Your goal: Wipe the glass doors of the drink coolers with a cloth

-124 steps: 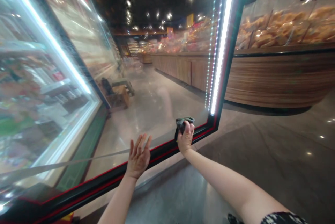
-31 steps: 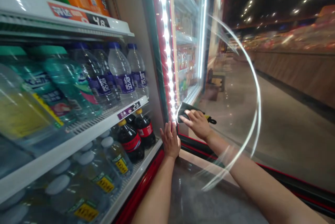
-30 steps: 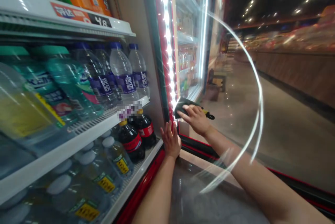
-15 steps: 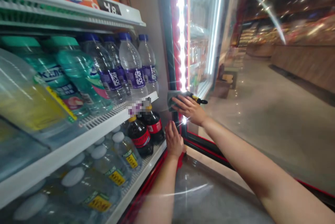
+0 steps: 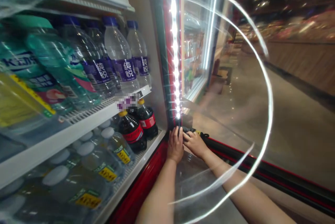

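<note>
Look at the right hand (image 5: 195, 143) now, fingers curled over a dark cloth (image 5: 187, 129) and gripping it against the bottom corner of the glass fridge door (image 5: 235, 112), with most of the cloth hidden just ahead of the fingertips! The left hand (image 5: 175, 145) is open, fingers upright and just beside the right fingertips, by the black door frame (image 5: 235, 154). Just left of those fingers stand cola bottles (image 5: 131, 133) on a low shelf (image 5: 131, 178), and a bright LED strip (image 5: 175, 42) runs straight above them.
</note>
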Available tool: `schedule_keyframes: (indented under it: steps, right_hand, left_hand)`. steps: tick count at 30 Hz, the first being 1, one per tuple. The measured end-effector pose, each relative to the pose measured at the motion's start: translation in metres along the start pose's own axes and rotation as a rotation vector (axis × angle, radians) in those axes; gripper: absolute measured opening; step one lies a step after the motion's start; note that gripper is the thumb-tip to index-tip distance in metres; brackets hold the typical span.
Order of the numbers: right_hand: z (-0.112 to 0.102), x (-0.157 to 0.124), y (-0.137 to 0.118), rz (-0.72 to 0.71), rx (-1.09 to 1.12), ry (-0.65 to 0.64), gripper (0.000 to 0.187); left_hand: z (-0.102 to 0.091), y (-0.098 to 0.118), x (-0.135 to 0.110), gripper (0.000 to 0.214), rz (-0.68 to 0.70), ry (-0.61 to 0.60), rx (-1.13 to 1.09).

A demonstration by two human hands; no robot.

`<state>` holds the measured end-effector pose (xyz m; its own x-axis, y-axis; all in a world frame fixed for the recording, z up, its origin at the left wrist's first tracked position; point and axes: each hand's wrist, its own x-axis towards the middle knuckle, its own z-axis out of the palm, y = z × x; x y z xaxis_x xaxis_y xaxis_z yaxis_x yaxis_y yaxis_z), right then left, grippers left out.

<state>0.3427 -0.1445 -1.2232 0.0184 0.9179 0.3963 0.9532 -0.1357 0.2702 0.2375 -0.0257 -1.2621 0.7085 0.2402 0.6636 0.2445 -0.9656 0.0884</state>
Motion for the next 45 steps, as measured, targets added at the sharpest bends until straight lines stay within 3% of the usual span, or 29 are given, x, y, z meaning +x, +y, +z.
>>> schedule_keyframes:
  steps: [9, 16, 25, 34, 39, 45]
  right_hand:
    - [-0.02, -0.083, 0.02, 0.015, -0.064, -0.012, 0.03]
    - [-0.051, -0.166, 0.05, -0.055, -0.179, -0.006, 0.037]
    - [-0.117, -0.285, 0.071, 0.09, -0.276, -0.088, 0.035]
    - [-0.165, -0.398, 0.098, 0.28, -0.353, -0.095, 0.038]
    - [-0.19, -0.457, 0.111, 0.365, -0.407, -0.108, 0.033]
    - [-0.221, -0.528, 0.119, 0.478, -0.495, -0.157, 0.035]
  left_hand:
    - [0.001, 0.023, 0.005, 0.078, 0.348, -0.123, 0.073]
    - [0.005, 0.062, 0.021, 0.082, 0.598, -0.169, -0.057]
    - [0.021, 0.169, 0.037, 0.071, 0.914, -0.136, -0.211]
    - [0.032, 0.281, 0.042, 0.066, 1.078, -0.042, -0.327]
    - [0.034, 0.331, 0.042, 0.071, 1.142, -0.075, -0.402]
    - [0.036, 0.379, 0.041, 0.065, 1.185, -0.014, -0.449]
